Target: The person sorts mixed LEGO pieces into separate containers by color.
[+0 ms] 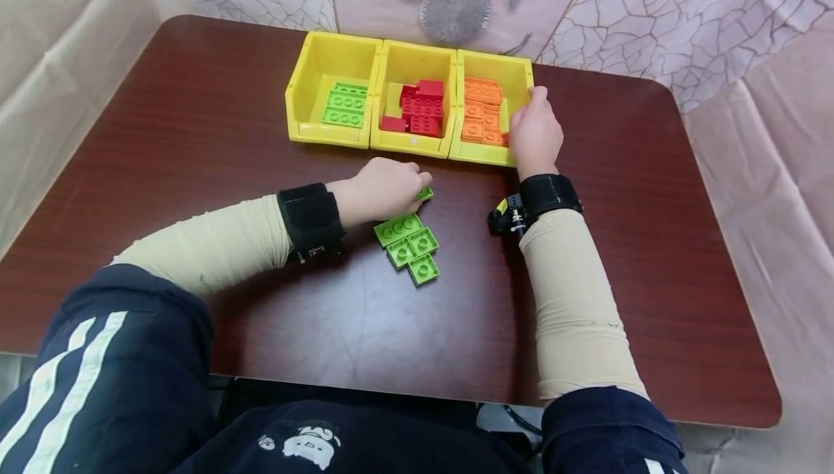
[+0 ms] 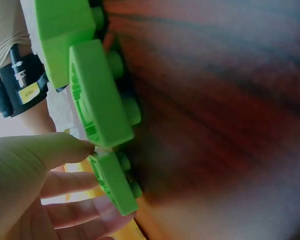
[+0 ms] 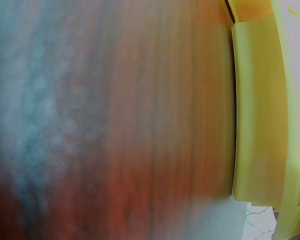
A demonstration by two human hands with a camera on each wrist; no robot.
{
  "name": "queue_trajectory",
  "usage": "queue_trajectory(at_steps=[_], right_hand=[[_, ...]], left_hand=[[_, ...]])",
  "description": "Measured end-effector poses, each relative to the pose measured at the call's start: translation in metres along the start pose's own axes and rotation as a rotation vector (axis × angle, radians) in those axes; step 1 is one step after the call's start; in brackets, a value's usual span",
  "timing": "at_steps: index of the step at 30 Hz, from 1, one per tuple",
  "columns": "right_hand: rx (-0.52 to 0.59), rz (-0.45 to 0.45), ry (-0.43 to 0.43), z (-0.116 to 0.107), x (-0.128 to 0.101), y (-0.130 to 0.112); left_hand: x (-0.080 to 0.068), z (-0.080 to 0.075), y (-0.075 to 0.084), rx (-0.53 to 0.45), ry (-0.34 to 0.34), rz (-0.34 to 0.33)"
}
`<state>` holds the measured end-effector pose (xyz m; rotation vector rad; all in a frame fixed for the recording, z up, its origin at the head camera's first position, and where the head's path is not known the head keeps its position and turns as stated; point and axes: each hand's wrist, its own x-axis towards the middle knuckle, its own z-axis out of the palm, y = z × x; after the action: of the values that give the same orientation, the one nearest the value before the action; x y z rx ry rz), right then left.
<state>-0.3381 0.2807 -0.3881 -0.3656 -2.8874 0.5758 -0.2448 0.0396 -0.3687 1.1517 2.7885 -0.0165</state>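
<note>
My left hand (image 1: pixel 384 188) pinches a small green building brick (image 1: pixel 426 194) just above the table. In the left wrist view, thumb and fingers lie on either side of this green brick (image 2: pixel 115 182), studs facing the table. Nearer me, several green bricks (image 1: pixel 409 246) lie together, hollow undersides up. My right hand (image 1: pixel 537 134) grips the right side wall of the right-hand yellow bin (image 1: pixel 485 154), which holds orange bricks (image 1: pixel 482 112). Its fingertips are partly hidden. The right wrist view shows the bin's yellow wall (image 3: pixel 260 110), not the hand.
The middle yellow bin (image 1: pixel 407 142) holds red bricks (image 1: pixel 422 106). Green bricks (image 1: pixel 345 105) lie in the left yellow bin (image 1: pixel 329 134). The bins stand side by side along the back of the brown table (image 1: pixel 651 242), close to a patterned wall covering (image 1: pixel 625 18).
</note>
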Motion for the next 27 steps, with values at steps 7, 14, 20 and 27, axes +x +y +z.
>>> queue_trajectory(at_steps=[7, 14, 20, 27], right_hand=[[-0.001, -0.006, 0.013, 0.000, 0.000, -0.001], [0.003, -0.002, 0.001, -0.001, 0.000, 0.000], [-0.001, -0.002, 0.008, 0.000, 0.000, 0.003], [0.006, -0.025, 0.027, 0.001, -0.002, 0.001]], left_hand=[[-0.010, -0.026, -0.022, -0.040, 0.185, -0.003], [-0.015, -0.055, -0.083, -0.028, 0.263, -0.218], [0.002, -0.052, -0.130, -0.011, 0.137, -0.280], [0.018, -0.042, -0.148, -0.030, 0.046, -0.277]])
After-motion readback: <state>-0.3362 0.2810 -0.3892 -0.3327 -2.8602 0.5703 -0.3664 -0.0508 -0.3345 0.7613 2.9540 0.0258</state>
